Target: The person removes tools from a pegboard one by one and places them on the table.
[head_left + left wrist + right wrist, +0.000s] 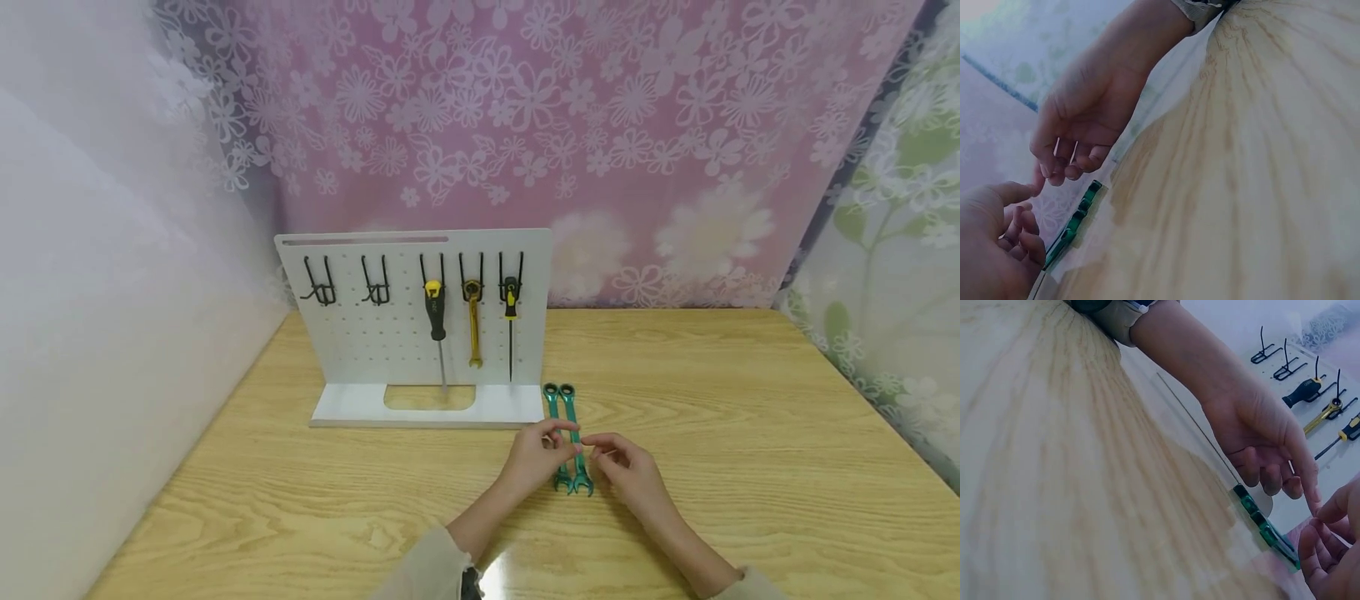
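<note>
Two green ratchet combination wrenches, a left one (553, 408) and a right one (572, 412), lie side by side on the table, ring ends away from me, open ends near. Over their middle hovers my left hand (536, 455), fingers loosely bent, holding nothing. My right hand (633, 479) is just right of them, its fingers likewise loosely curled around nothing. In the left wrist view the fingertips of my left hand (988, 231) and right hand (1091, 106) meet or nearly meet above the green wrenches (1072, 228). Parts of the wrench handles are hidden behind my left fingers.
A white pegboard stand (360, 350) is left of the wrenches. From its hooks hang a thick-handled screwdriver (435, 312), a gold wrench (474, 325) and a slim screwdriver (511, 300). Two left hooks (321, 287) hold nothing. Wooden table (750, 400) extends rightward; a white wall (90, 292) borders the left.
</note>
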`<state>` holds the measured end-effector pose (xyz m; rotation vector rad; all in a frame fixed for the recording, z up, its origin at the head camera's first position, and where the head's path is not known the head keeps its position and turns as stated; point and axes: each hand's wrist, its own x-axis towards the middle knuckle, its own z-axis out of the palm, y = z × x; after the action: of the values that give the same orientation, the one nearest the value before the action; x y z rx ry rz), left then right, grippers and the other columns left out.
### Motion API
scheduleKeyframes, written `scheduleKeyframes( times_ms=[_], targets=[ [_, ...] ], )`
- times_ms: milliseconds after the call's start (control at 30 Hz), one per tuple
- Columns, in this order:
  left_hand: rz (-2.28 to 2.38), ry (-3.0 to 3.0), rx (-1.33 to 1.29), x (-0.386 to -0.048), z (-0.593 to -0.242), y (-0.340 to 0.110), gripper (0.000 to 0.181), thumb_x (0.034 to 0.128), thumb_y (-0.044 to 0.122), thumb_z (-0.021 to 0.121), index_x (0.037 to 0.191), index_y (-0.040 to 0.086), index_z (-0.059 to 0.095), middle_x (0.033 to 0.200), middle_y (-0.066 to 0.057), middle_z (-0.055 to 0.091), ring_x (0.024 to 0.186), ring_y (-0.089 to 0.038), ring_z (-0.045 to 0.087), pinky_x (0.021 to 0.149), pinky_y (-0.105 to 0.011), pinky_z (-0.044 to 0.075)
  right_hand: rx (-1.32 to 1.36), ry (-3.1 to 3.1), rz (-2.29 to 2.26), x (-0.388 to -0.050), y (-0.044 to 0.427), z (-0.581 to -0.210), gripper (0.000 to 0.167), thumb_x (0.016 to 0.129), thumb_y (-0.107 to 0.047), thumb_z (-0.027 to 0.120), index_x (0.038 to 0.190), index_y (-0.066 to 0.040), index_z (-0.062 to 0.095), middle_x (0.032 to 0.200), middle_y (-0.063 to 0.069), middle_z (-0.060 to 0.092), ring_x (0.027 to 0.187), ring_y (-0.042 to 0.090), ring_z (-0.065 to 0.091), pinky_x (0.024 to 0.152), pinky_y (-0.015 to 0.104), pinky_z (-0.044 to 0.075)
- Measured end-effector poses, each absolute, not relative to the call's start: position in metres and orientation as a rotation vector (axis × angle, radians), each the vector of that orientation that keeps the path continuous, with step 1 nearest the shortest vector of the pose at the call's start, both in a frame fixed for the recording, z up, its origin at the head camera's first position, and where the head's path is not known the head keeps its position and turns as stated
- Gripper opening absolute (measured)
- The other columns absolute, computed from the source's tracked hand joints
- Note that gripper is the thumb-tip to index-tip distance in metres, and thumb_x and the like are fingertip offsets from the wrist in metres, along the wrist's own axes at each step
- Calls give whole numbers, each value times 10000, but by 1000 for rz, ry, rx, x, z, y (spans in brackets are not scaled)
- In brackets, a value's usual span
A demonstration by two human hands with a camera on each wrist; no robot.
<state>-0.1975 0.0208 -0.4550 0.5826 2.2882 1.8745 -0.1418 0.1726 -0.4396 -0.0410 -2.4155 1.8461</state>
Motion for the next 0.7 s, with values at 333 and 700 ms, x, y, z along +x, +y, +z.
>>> scheduleKeyframes(
  times_ms=[333, 700],
  targets=[
    [1920, 2235, 536, -194, -438, 18, 192, 850, 131, 660, 1030, 65, 666, 722, 50, 533, 461, -92, 476, 365, -171, 344, -31, -2416, 1963, -140, 167, -422, 219, 887, 30, 511, 1089, 60, 591, 908, 164, 535, 711, 190, 505, 588, 272, 479],
    [1977, 2258, 554, -200, -412, 3, 199, 866, 175, 648, 1039, 78, 665, 742, 24, 540, 614, -410, 533, 377, -213, 394, 122, -2465, 1910, -145, 160, -402, 208, 915, -32, 526, 1097, 45, 592, 962, 182, 539, 774, 282, 531, 651, 344, 509]
  ],
)
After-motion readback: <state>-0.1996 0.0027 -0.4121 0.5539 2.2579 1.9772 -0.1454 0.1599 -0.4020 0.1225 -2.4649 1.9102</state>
